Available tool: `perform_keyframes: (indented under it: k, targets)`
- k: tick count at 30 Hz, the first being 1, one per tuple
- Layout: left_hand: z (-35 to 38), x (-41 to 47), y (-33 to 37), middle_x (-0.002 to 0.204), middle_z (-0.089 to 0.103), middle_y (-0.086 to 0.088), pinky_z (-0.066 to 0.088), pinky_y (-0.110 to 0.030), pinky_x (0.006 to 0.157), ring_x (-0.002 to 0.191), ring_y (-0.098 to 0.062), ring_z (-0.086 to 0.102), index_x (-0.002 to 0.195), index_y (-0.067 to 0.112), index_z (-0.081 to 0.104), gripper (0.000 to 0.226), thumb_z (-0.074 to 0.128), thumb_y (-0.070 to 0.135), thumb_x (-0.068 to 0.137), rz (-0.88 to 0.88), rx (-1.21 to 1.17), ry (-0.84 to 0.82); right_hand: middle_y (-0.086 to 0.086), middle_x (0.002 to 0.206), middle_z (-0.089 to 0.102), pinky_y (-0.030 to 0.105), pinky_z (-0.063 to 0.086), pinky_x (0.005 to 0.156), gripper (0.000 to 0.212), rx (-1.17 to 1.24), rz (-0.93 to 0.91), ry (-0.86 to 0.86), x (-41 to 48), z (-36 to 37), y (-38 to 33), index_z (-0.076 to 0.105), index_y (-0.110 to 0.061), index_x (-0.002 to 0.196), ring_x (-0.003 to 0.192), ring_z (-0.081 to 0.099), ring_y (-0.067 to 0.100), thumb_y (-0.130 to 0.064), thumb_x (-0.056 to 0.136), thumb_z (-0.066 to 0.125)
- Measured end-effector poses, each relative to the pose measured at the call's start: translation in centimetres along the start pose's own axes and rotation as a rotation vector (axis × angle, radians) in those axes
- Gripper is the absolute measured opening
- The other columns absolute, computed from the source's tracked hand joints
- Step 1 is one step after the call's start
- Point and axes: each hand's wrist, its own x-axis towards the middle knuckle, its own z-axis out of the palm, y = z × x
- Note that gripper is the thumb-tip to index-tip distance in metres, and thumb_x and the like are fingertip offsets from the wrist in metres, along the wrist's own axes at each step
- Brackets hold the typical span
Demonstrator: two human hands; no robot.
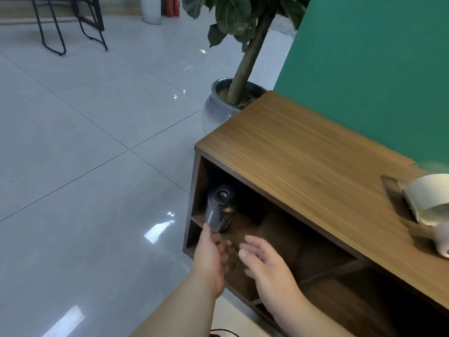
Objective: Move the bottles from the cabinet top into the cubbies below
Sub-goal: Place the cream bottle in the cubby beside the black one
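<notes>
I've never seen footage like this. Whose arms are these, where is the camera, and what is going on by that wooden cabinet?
No machine here: a person wears a camera on the head, looking down at their own arms. The left hand touches the base of a dark bottle in the upper end cubby of the wooden cabinet; whether it grips it is unclear. The right hand hovers open and empty. On the cabinet top, at the picture's right edge, lies a blurred pale object I cannot identify. A potted plant stands behind.

Potted plant [239,57], black chairs [70,23], green wall [376,69]
</notes>
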Motion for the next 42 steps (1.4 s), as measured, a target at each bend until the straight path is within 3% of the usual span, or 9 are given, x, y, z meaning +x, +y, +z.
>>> perform_keyframes:
  k: [4,8,11,15,26,30,32,34,42]
  targets:
    - [1.7,-4.4,-2.2,0.102,0.08,-0.02,0.051,-0.055,0.105,0.103,-0.039,0.074,0.115,0.01,0.073,0.057,0.042,0.056,0.101,-0.01,0.337,-0.172,-0.02,0.098,0.073,0.021,0.052,0.083,0.038,-0.069,-0.15,-0.023,-8.5,-5.2,-2.9,0.065,-0.039,0.109,0.098,0.065,-0.002,-0.007,0.089,0.067]
    - [4.4,-8.0,-4.5,0.065,0.069,-0.019,0.047,-0.035,0.065,0.061,-0.032,0.063,0.098,-0.002,0.068,0.055,0.036,0.041,0.108,-0.049,0.497,-0.208,-0.019,0.095,0.069,0.015,0.046,0.077,0.042,-0.177,-0.476,0.409,-14.7,-10.5,-4.3,0.064,-0.043,0.103,0.094,0.062,0.005,-0.009,0.081,0.074]
    - [5.1,-10.3,-5.4,0.067,0.063,-0.016,0.037,-0.031,0.058,0.062,-0.03,0.057,0.093,0.001,0.063,0.055,0.027,0.039,0.11,-0.05,0.58,-0.231,-0.02,0.113,0.058,0.011,0.04,0.084,0.041,-0.353,-0.544,0.72,-15.3,-15.7,-5.2,0.058,-0.036,0.117,0.11,0.052,0.004,-0.025,0.08,0.074]
    - [5.3,-13.3,-6.3,0.073,0.062,-0.018,0.037,-0.033,0.058,0.066,-0.031,0.057,0.091,0.002,0.062,0.055,0.023,0.038,0.11,-0.01,0.596,-0.217,0.005,0.129,0.057,0.058,0.025,0.111,0.069,-0.984,-0.274,1.021,-12.0,-22.7,-6.2,0.052,-0.017,0.129,0.13,0.043,0.03,-0.06,0.075,0.059]
    - [2.6,-15.9,-6.1,0.081,0.063,-0.021,0.039,-0.035,0.063,0.073,-0.035,0.058,0.095,0.0,0.063,0.052,0.03,0.037,0.11,0.026,0.59,-0.137,0.005,0.103,0.07,0.067,-0.009,0.109,0.076,-1.349,0.044,0.853,-8.3,-24.5,-6.4,0.055,-0.016,0.118,0.114,0.055,0.032,-0.074,0.069,0.049]
    - [2.7,-16.0,-6.0,0.082,0.064,-0.021,0.041,-0.036,0.066,0.073,-0.034,0.059,0.096,0.001,0.064,0.052,0.03,0.038,0.11,0.031,0.546,-0.142,0.002,0.091,0.069,0.059,0.017,0.112,0.056,-1.288,-0.147,0.857,-9.6,-23.7,-6.7,0.052,-0.018,0.102,0.101,0.061,0.029,-0.062,0.067,0.056]
    - [2.7,-16.0,-6.0,0.078,0.066,-0.02,0.042,-0.036,0.065,0.071,-0.033,0.06,0.098,-0.001,0.065,0.053,0.031,0.039,0.109,0.038,0.505,-0.139,0.002,0.091,0.065,0.041,0.046,0.083,0.05,-1.138,-0.288,0.826,-11.3,-22.7,-7.6,0.043,-0.021,0.095,0.085,0.06,0.025,-0.057,0.067,0.062]
    - [2.6,-15.9,-6.0,0.075,0.068,-0.018,0.044,-0.037,0.066,0.071,-0.034,0.062,0.104,-0.002,0.065,0.056,0.031,0.042,0.108,0.052,0.423,-0.147,-0.002,0.095,0.059,0.028,0.041,0.057,0.053,-0.958,-0.391,0.763,-13.5,-21.1,-8.5,0.04,-0.024,0.099,0.075,0.055,0.019,-0.055,0.068,0.069]
    - [1.8,-17.1,-5.6,0.115,0.072,-0.025,0.058,-0.043,0.07,0.09,-0.039,0.07,0.132,0.012,0.061,0.079,0.035,0.075,0.092,0.056,0.011,-0.337,-0.022,0.114,0.051,0.02,0.048,0.08,0.083,-0.592,-0.585,0.451,-20.2,-13.5,-7.9,0.034,-0.04,0.131,0.101,0.054,0.003,-0.052,0.063,0.079]
